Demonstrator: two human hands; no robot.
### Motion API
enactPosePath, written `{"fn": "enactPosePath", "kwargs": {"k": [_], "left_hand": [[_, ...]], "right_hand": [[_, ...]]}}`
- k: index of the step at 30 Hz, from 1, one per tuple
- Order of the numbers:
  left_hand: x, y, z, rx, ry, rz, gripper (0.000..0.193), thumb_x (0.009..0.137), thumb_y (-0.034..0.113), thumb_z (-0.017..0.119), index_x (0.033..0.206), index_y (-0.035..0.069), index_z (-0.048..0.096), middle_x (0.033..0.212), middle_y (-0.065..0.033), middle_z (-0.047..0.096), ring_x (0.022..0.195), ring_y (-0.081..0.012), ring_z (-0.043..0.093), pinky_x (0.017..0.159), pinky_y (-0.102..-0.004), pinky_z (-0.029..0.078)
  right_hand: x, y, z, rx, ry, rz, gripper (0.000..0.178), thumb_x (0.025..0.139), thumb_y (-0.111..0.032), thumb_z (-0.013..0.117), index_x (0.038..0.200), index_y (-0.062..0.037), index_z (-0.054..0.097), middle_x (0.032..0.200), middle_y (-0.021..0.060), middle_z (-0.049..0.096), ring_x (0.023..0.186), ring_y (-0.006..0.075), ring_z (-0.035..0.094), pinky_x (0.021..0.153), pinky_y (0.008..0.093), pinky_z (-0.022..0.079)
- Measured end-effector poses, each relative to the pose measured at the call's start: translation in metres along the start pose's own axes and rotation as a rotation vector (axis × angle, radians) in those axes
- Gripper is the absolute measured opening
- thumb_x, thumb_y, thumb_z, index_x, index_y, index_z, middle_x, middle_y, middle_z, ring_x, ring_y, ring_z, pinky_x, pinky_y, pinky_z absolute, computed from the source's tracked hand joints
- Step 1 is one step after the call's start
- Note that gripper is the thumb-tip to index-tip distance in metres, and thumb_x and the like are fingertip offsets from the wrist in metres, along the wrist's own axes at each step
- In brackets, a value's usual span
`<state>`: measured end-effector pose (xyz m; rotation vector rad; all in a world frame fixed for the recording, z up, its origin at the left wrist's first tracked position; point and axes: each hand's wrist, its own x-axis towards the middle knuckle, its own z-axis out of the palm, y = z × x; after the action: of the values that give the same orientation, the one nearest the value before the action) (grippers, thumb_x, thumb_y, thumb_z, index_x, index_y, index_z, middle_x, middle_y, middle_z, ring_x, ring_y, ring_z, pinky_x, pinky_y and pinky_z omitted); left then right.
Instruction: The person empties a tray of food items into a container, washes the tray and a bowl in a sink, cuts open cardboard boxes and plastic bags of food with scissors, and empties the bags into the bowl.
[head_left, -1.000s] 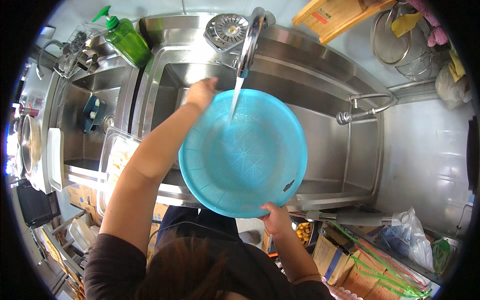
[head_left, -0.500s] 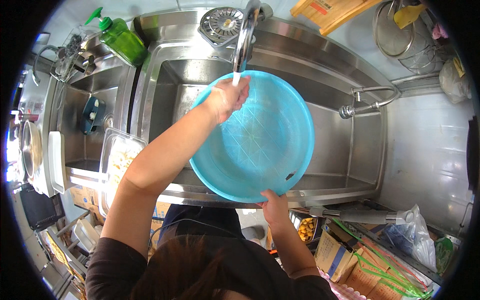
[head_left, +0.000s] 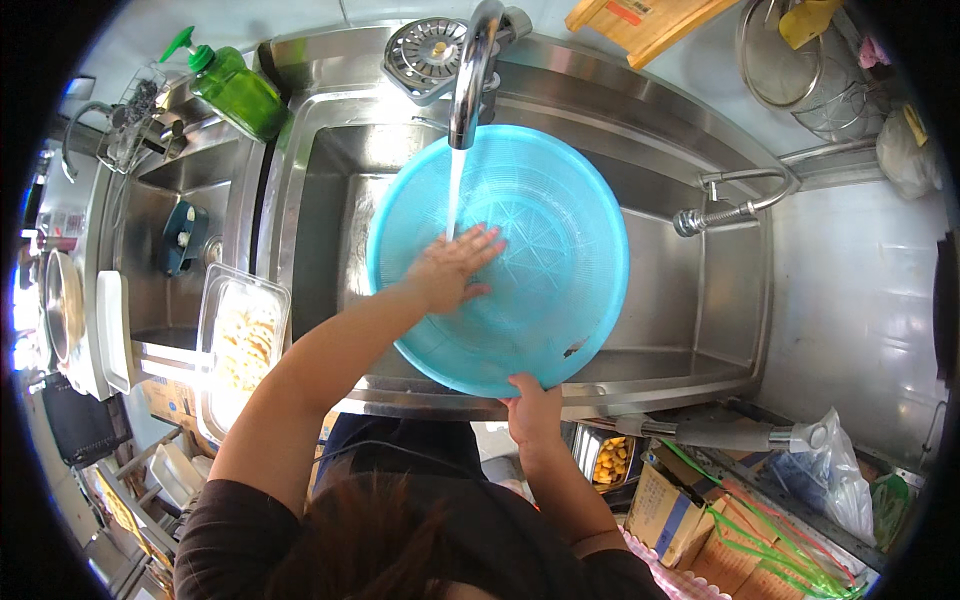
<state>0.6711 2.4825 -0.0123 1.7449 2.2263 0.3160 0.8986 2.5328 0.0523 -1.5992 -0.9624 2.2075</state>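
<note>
Left hand (head_left: 450, 272), fingers spread, has dropped from the tap (head_left: 468, 85) into the blue colander (head_left: 560, 265), seemingly scrubbing; right hand (head_left: 534, 412) grips the rim.

The colander (head_left: 530, 320) sits over the large sink (head_left: 660, 290), beneath the faucet (head_left: 466, 95), the left hand (head_left: 450, 270) inside it and the right hand (head_left: 533, 408) at its near rim. Leftward, the pump bottle (head_left: 240, 95) stands behind the tray (head_left: 250, 287), which seems to rest partly over the smaller sink (head_left: 150, 290); the sprayer tap (head_left: 740, 208) lies right.
</note>
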Motion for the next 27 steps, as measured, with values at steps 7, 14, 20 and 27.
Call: {"fn": "enactPosePath", "kwargs": {"k": [7,14,20,27], "left_hand": [[-0.001,-0.041,0.012,-0.203,0.216,-0.303,0.044,0.094,0.032,0.052,0.135,0.017,0.047,0.136,-0.0105,0.046,0.124,-0.0241,0.046,0.104,-0.0437,0.034],[0.032,-0.022,-0.055,-1.937,0.344,-0.702,0.016,0.095,0.02,0.051,0.084,0.008,0.055,0.078,-0.0031,0.055,0.062,-0.0136,0.048,0.06,-0.0258,0.043],[0.011,-0.021,-0.064,-2.132,0.353,-0.538,0.038,0.1,0.035,0.038,0.113,0.005,0.057,0.104,-0.0096,0.063,0.097,-0.0199,0.06,0.087,-0.0344,0.046],[-0.05,-0.011,-0.048,-2.492,0.762,-0.947,0.039,0.097,0.024,0.049,0.127,-0.001,0.045,0.128,-0.0172,0.052,0.117,-0.032,0.05,0.106,-0.0505,0.034]], "right_hand": [[0.008,0.021,-0.008,-0.074,0.033,-0.132,0.069,0.076,-0.001,0.056,0.139,-0.008,0.028,0.124,0.0116,0.047,0.106,0.0254,0.054,0.07,0.0394,0.053],[0.039,0.031,-0.043,-0.406,0.055,-0.388,0.061,0.079,-0.002,0.056,0.135,0.0,0.033,0.125,0.0152,0.048,0.108,0.0215,0.052,0.088,0.0321,0.045],[0.066,0.011,-0.044,-0.751,0.037,-0.805,0.073,0.078,0.002,0.053,0.144,-0.0015,0.02,0.136,0.02,0.04,0.121,0.0304,0.045,0.099,0.0386,0.039],[0.081,-0.003,0.0,-1.307,-0.192,-1.102,0.098,0.068,0.009,0.063,0.148,-0.0058,0.008,0.145,0.0315,0.021,0.132,0.0491,0.027,0.106,0.0463,0.034]]}}
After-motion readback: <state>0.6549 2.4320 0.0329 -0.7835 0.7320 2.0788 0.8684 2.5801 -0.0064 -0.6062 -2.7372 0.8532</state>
